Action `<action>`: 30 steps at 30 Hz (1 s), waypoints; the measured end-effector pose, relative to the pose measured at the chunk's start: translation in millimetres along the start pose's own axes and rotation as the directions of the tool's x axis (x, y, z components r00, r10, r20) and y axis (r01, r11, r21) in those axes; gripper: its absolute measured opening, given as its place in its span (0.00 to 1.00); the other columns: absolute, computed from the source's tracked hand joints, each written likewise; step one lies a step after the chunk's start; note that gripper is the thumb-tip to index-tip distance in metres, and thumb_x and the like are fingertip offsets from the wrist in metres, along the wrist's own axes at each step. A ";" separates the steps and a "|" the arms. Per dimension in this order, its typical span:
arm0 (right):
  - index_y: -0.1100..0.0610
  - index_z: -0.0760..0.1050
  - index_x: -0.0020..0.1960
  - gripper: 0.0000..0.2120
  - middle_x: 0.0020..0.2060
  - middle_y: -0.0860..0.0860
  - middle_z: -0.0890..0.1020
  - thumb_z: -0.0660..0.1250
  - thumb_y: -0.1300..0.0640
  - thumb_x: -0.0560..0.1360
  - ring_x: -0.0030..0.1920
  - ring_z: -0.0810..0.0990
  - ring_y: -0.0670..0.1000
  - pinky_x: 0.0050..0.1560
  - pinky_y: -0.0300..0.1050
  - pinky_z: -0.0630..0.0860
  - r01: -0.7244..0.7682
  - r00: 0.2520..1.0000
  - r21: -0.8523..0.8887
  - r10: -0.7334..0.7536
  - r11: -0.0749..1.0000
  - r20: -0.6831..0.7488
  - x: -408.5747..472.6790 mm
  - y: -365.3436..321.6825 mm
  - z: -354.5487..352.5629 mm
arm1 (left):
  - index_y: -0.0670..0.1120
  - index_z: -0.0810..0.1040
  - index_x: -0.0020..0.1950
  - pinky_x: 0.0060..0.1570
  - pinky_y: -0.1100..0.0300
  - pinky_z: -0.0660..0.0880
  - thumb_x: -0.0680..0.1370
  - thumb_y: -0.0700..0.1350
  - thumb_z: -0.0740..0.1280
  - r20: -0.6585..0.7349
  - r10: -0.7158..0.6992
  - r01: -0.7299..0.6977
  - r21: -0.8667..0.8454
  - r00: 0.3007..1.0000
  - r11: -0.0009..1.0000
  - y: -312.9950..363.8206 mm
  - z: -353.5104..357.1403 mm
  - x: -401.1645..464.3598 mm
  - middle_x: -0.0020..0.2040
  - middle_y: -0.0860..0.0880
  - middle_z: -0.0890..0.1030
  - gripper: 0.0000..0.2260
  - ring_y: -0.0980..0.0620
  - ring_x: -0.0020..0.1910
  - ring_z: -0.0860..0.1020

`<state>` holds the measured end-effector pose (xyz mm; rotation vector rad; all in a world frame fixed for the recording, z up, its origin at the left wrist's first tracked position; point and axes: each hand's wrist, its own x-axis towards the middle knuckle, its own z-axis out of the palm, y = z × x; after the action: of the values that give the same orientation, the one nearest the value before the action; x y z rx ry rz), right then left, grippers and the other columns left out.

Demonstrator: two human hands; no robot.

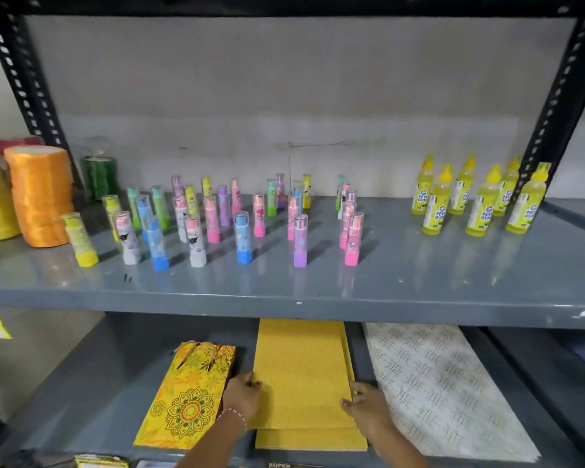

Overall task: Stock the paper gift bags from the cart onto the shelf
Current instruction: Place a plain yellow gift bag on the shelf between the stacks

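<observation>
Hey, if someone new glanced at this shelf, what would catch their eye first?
Probably the crowd of pastel glue sticks standing mid upper shelf, with yellow gum bottles to their right. Below, the left hand and right hand flank a plain yellow bag stack.

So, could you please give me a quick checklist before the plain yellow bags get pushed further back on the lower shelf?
1. Left hand on left edge of the plain yellow bags: ok.
2. Right hand on their right edge: ok.
3. Stack squared up: not ok, lower bags stick out at the front.
4. Clear of the floral yellow bag: ok, narrow gap.
5. Clear of the white patterned bags: ok.
6. Room behind the stack: cannot tell, upper shelf hides it.
</observation>
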<state>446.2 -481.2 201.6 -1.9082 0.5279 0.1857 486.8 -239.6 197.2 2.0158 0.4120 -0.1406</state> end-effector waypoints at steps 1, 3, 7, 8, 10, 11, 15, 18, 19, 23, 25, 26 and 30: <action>0.58 0.70 0.67 0.26 0.48 0.53 0.77 0.72 0.61 0.71 0.49 0.77 0.51 0.53 0.45 0.74 -0.001 1.000 -0.023 0.000 1.000 -0.010 0.0 0.2 1.9 | 0.50 0.82 0.37 0.49 0.54 0.76 0.75 0.37 0.64 0.006 -0.016 0.016 0.030 1.000 0.999 -6.1 3.0 8.8 0.43 0.40 0.84 0.12 0.39 0.49 0.81; 0.59 0.70 0.67 0.25 0.49 0.54 0.78 0.71 0.60 0.72 0.49 0.76 0.51 0.51 0.43 0.72 0.008 0.999 -0.056 -0.010 0.998 -0.042 -0.9 0.6 4.4 | 0.46 0.83 0.46 0.51 0.58 0.75 0.76 0.41 0.64 0.004 -0.009 0.009 0.052 1.000 0.999 -3.9 5.8 9.7 0.48 0.41 0.84 0.08 0.41 0.53 0.81; 0.58 0.69 0.68 0.24 0.61 0.57 0.78 0.69 0.59 0.74 0.55 0.78 0.55 0.57 0.47 0.75 0.029 0.996 -0.096 -0.037 0.995 -0.085 1.4 6.0 4.8 | 0.52 0.73 0.32 0.44 0.59 0.74 0.76 0.41 0.63 -0.003 0.030 -0.029 0.144 1.000 0.989 3.7 10.7 1.4 0.37 0.46 0.81 0.13 0.44 0.43 0.80; 0.58 0.69 0.69 0.24 0.62 0.57 0.78 0.69 0.59 0.74 0.56 0.78 0.55 0.58 0.48 0.75 0.040 0.995 -0.097 -0.048 0.995 -0.086 3.3 8.1 4.3 | 0.52 0.72 0.32 0.42 0.60 0.72 0.76 0.41 0.62 -0.017 0.033 -0.030 0.153 0.999 0.988 4.6 11.9 -0.2 0.37 0.47 0.80 0.13 0.46 0.41 0.79; 0.58 0.70 0.68 0.23 0.61 0.56 0.79 0.68 0.59 0.74 0.54 0.78 0.54 0.57 0.49 0.76 0.049 0.994 -0.088 -0.058 0.995 -0.091 3.6 9.3 3.4 | 0.52 0.70 0.31 0.39 0.62 0.69 0.76 0.41 0.62 -0.028 0.046 -0.041 0.168 0.999 0.985 9.3 12.5 -3.9 0.37 0.47 0.79 0.14 0.48 0.39 0.76; 0.58 0.71 0.67 0.22 0.61 0.56 0.79 0.68 0.60 0.74 0.53 0.79 0.54 0.54 0.49 0.77 0.052 0.994 -0.080 -0.060 0.995 -0.094 3.4 9.3 2.9 | 0.53 0.68 0.30 0.38 0.63 0.68 0.76 0.41 0.62 -0.032 0.061 -0.053 0.194 0.998 0.980 10.3 13.0 -4.0 0.36 0.47 0.78 0.15 0.48 0.38 0.75; 0.59 0.72 0.66 0.21 0.62 0.57 0.78 0.68 0.63 0.74 0.54 0.78 0.55 0.51 0.47 0.76 0.050 0.991 -0.077 -0.059 0.996 -0.124 3.6 14.8 2.5 | 0.49 0.70 0.31 0.28 0.63 0.64 0.75 0.40 0.64 -0.054 0.077 -0.064 0.212 0.996 0.975 12.6 14.2 -13.3 0.27 0.50 0.73 0.13 0.49 0.33 0.73; 0.60 0.73 0.65 0.21 0.62 0.58 0.78 0.69 0.63 0.73 0.61 0.76 0.57 0.60 0.49 0.74 0.046 0.991 -0.101 -0.058 0.994 -0.124 0.1 24.8 3.6 | 0.47 0.70 0.32 0.33 0.62 0.66 0.75 0.41 0.65 -0.046 0.085 -0.072 0.236 0.995 0.969 8.1 15.4 -20.1 0.29 0.50 0.74 0.12 0.48 0.34 0.73; 0.61 0.73 0.64 0.20 0.61 0.58 0.78 0.69 0.64 0.73 0.62 0.76 0.57 0.60 0.49 0.73 0.042 0.990 -0.110 -0.056 0.993 -0.126 -1.9 26.4 3.8 | 0.47 0.70 0.32 0.35 0.63 0.67 0.75 0.41 0.65 -0.040 0.085 -0.073 0.240 0.996 0.968 7.6 15.4 -22.1 0.31 0.48 0.76 0.12 0.48 0.35 0.73; 0.61 0.71 0.67 0.22 0.63 0.59 0.77 0.68 0.64 0.74 0.64 0.74 0.57 0.58 0.47 0.73 0.059 0.991 -0.129 -0.074 0.990 -0.115 -8.6 30.4 4.8 | 0.51 0.68 0.28 0.39 0.65 0.67 0.75 0.41 0.67 -0.024 0.063 -0.056 0.211 0.998 0.976 7.0 15.4 -29.6 0.33 0.48 0.76 0.16 0.50 0.38 0.74; 0.60 0.71 0.66 0.21 0.63 0.59 0.77 0.68 0.64 0.74 0.64 0.75 0.57 0.57 0.45 0.72 0.060 0.992 -0.140 -0.075 0.988 -0.104 -10.3 29.2 3.7 | 0.51 0.67 0.27 0.40 0.65 0.67 0.74 0.41 0.67 -0.017 0.048 -0.044 0.205 0.999 0.978 8.5 14.5 -31.4 0.30 0.52 0.74 0.17 0.50 0.38 0.73; 0.60 0.71 0.67 0.22 0.63 0.58 0.77 0.68 0.63 0.73 0.64 0.74 0.57 0.59 0.46 0.72 0.059 0.992 -0.141 -0.074 0.988 -0.102 -9.5 30.2 3.0 | 0.51 0.67 0.27 0.39 0.64 0.67 0.74 0.41 0.68 -0.011 0.036 -0.033 0.205 0.999 0.978 9.6 13.9 -31.7 0.28 0.53 0.73 0.17 0.49 0.37 0.73; 0.60 0.71 0.67 0.23 0.64 0.58 0.77 0.69 0.62 0.73 0.65 0.74 0.57 0.63 0.49 0.70 0.048 0.994 -0.140 -0.061 0.989 -0.093 -8.4 31.5 0.5 | 0.51 0.71 0.30 0.40 0.64 0.68 0.74 0.41 0.68 0.008 0.013 -0.015 0.170 1.000 0.985 10.3 13.4 -29.8 0.33 0.48 0.78 0.14 0.49 0.38 0.75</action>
<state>424.9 -488.1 177.9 -2.0724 0.5387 0.0959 463.6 -262.4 207.8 2.1856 0.3928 -0.1787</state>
